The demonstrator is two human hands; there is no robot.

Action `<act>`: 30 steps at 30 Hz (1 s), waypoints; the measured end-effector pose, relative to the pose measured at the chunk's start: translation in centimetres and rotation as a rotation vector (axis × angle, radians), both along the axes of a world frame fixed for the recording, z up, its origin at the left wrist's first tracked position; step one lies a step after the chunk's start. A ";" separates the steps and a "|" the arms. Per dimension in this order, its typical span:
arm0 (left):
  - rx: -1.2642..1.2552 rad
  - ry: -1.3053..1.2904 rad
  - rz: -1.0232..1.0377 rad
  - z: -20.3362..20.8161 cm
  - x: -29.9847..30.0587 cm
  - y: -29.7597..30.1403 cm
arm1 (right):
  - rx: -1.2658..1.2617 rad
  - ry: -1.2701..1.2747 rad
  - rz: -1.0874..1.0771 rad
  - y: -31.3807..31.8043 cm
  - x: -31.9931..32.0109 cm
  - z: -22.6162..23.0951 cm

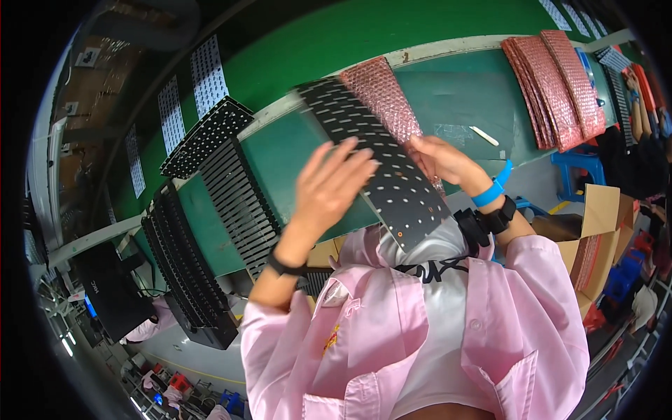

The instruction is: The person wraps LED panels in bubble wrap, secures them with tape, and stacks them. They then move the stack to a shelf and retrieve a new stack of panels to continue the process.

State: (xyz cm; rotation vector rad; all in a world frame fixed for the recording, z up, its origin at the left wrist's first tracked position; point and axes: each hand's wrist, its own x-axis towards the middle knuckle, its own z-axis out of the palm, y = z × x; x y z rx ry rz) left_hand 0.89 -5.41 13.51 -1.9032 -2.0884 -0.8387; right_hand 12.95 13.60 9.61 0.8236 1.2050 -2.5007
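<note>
A long black circuit board [378, 150] with rows of small white marks slants in front of my chest, its near end close to my shirt. My left hand [329, 183] lies over its left side with fingers stretched and spread, slightly blurred. At the board's right edge my right hand [448, 162] closes, thumb at the edge; its other fingers are partly hidden. A pink bubble-wrap pouch [378, 91] lies beneath and beside the board, its far end showing. Whether my right hand also grips the pouch, I cannot tell.
Slatted black boards [241, 203] and a curved black stack [182, 259] stand at left. Several pink bubble-wrap pouches [553, 91] are piled at right on the green table [462, 91], with a white pen-like tool [484, 136] nearer. An open cardboard box [598, 238] stands right.
</note>
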 end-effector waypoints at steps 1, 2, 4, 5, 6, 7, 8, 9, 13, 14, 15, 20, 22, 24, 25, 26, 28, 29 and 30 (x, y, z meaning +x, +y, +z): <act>0.038 -0.029 -0.007 -2.2 0.3 0.8 | -0.071 0.067 -0.096 -0.6 -0.5 0.0; 0.079 -0.067 -0.027 -4.9 0.3 1.7 | -0.069 0.063 -0.095 -0.6 -0.8 -0.6; 0.059 -0.070 0.019 -8.2 0.3 2.6 | 0.089 0.092 -0.190 -0.2 -1.4 -2.0; 0.038 -0.077 0.061 -9.6 0.2 3.0 | 0.170 0.104 -0.242 0.2 -1.6 -3.0; 0.019 -0.081 0.102 -10.3 0.3 3.4 | 0.172 0.103 -0.249 0.8 -1.9 -3.9; 0.020 -0.081 0.096 -10.9 0.5 3.5 | 0.214 0.067 -0.212 1.4 -2.2 -5.0; -0.003 -0.129 0.114 -11.2 0.6 3.5 | 0.255 0.030 -0.169 1.8 -2.7 -5.6; -0.026 -0.177 0.133 -11.4 0.8 3.5 | 0.295 -0.006 -0.127 2.1 -2.9 -6.2; -0.099 -0.305 0.128 -12.0 0.5 3.0 | 0.608 -0.166 -0.020 1.7 -3.6 -6.5; -0.124 -0.346 0.115 -12.1 0.4 2.8 | 0.607 -0.166 -0.019 1.6 -3.6 -6.3; -0.125 -0.347 0.115 -12.2 0.3 2.6 | 0.757 -0.247 0.078 1.7 -3.6 -6.1; -0.222 -0.479 0.049 -12.3 0.0 1.9 | 1.238 -0.392 0.330 0.9 -3.1 -5.7; -0.238 -0.534 0.043 -12.3 0.1 1.7 | 1.335 -0.381 0.350 0.8 -3.1 -5.5; -0.243 -0.548 0.044 -12.6 0.1 1.6 | 1.329 -0.381 0.357 0.7 -3.2 -5.6; -0.250 -0.563 0.046 -12.9 0.1 1.5 | 1.325 -0.383 0.362 0.6 -3.1 -5.8; -0.253 -0.573 0.047 -12.7 -0.2 1.6 | 1.327 -0.382 0.360 0.6 -3.3 -5.7; -0.267 -0.557 0.039 -12.7 -0.8 1.6 | 1.363 -0.361 0.344 0.6 -3.5 -5.6; -0.282 -0.543 0.031 -12.7 -1.0 1.6 | 1.381 -0.351 0.337 0.6 -3.6 -5.7; -0.297 -0.530 0.023 -12.8 -1.1 1.7 | 1.381 -0.353 0.338 0.6 -3.5 -5.8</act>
